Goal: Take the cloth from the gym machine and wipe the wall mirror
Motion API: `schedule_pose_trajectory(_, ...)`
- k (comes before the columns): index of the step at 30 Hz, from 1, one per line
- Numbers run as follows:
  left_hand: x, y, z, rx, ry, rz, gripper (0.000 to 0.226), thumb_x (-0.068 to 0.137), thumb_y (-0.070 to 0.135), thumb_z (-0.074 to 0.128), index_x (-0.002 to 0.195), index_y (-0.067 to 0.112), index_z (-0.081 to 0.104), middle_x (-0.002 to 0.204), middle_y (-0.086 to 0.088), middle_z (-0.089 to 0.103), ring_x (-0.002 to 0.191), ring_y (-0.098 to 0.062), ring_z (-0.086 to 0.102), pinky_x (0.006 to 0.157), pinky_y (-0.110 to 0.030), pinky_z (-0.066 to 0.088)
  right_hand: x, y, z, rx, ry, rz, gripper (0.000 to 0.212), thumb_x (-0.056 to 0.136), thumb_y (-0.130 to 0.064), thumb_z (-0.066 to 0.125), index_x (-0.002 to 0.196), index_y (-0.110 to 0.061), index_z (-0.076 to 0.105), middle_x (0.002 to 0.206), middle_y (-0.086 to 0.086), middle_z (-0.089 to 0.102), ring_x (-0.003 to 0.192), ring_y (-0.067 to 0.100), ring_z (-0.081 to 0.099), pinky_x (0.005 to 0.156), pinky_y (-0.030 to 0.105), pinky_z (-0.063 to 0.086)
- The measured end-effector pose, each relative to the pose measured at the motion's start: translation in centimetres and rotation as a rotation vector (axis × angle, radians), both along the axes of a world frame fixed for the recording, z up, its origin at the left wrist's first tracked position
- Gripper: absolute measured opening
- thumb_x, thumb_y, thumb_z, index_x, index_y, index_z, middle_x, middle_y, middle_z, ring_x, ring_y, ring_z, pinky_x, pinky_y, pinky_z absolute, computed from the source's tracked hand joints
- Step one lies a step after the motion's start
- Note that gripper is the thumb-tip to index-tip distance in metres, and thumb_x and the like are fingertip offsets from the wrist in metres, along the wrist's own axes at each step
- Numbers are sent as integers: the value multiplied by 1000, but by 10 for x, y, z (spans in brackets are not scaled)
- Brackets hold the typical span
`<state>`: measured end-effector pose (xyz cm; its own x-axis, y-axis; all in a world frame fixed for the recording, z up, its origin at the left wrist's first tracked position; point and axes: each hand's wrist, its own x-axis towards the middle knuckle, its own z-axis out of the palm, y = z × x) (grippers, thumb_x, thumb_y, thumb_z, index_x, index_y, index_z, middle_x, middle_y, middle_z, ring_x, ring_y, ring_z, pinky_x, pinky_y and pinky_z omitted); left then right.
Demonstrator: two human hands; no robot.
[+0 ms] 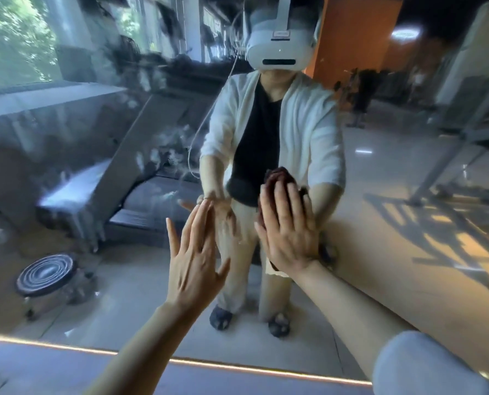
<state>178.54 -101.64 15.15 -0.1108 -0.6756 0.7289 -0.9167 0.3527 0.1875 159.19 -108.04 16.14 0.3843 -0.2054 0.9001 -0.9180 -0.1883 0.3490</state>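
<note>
The wall mirror (pixel 95 172) fills the view and shows my own reflection with a white headset. My right hand (pixel 287 232) lies flat with straight fingers and presses a dark maroon cloth (pixel 279 176) against the glass; the cloth peeks out above my fingertips and at the hand's edges. My left hand (pixel 196 258) is held up with fingers straight, its fingertips at or touching the mirror, holding nothing. Smeared grey streaks cover the glass to the upper left.
A lit strip (pixel 237 366) runs along the mirror's bottom edge. Reflected in the glass are a treadmill (pixel 140 201), a round black stool (pixel 45 273), a metal gym frame (pixel 451 155) at right and a tiled floor.
</note>
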Motion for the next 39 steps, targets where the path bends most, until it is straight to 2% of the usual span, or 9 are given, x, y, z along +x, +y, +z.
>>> schedule_pose_trajectory(7, 12, -3, -15, 35, 67, 114, 116, 59, 14, 91, 154, 0, 26, 159, -14, 29, 146, -29, 27, 120, -64, 8, 100, -8, 15, 20, 186, 86, 53, 101, -26, 45, 153, -20, 43, 159, 1, 41, 148, 20, 31, 125, 38, 17)
schedule_pose_trajectory(10, -14, -4, -24, 26, 76, 106, 106, 68, 20, 83, 153, -4, 26, 160, -16, 25, 148, -30, 23, 121, -61, 4, 54, -2, 14, 58, 372, 59, 57, 102, -25, 43, 158, -20, 33, 163, 0, 32, 151, 19, 27, 126, 40, 8)
schedule_pose_trajectory(13, -46, -2, -30, 4, 76, 40, 96, 79, 30, 64, 155, -2, 17, 162, -16, 20, 150, -31, 21, 120, -63, 5, -29, 5, 9, -4, 366, 26, 57, 103, -31, 48, 157, -21, 34, 162, 0, 34, 149, 20, 32, 123, 39, 22)
schedule_pose_trajectory(19, -91, 6, -55, 15, 46, -56, 133, 61, 15, 88, 158, 11, -3, 162, -17, 17, 150, -33, 18, 120, -62, 1, -193, 23, -14, -40, 415, -77, 67, 98, -35, 57, 158, -17, 33, 160, 10, 27, 146, 31, 28, 125, 44, 16)
schedule_pose_trajectory(22, -79, 8, -61, 32, -5, -41, 118, 75, 26, 72, 158, 14, -10, 162, -14, 15, 150, -29, 16, 119, -65, -1, -207, 24, -44, -26, 302, -49, 60, 103, -33, 49, 157, -13, 33, 155, 13, 30, 140, 35, 31, 122, 47, 19)
schedule_pose_trajectory(24, -60, 10, -60, 54, -39, 14, 112, 77, 31, 69, 158, 10, -4, 162, -14, 15, 149, -29, 17, 119, -63, -5, -188, 22, -65, -29, 143, -29, 56, 103, -31, 49, 153, -11, 37, 151, 16, 30, 136, 37, 31, 120, 50, 21)
schedule_pose_trajectory(26, -40, 10, -57, 94, -75, 79, 120, 66, 26, 85, 157, 0, 11, 161, -15, 17, 148, -31, 20, 120, -58, -11, -153, 18, -84, -33, 30, -8, 59, 100, -30, 51, 154, -10, 36, 150, 18, 30, 135, 38, 31, 118, 52, 23)
schedule_pose_trajectory(33, 27, 9, -46, 218, -138, 140, 123, 59, 19, 91, 157, 0, 18, 165, -12, 15, 146, -30, 26, 115, -58, -22, 11, -2, -104, -53, 0, 67, 62, 97, -29, 56, 154, -16, 37, 157, 10, 28, 151, 31, 21, 125, 47, 14)
schedule_pose_trajectory(39, 61, 10, -42, 228, -78, 176, 111, 64, 12, 85, 156, 2, 24, 163, -10, 19, 147, -21, 24, 114, -70, -5, 150, -12, -70, 43, 41, 161, 47, 105, -29, 37, 151, -24, 43, 156, -1, 37, 144, 18, 34, 125, 40, 15)
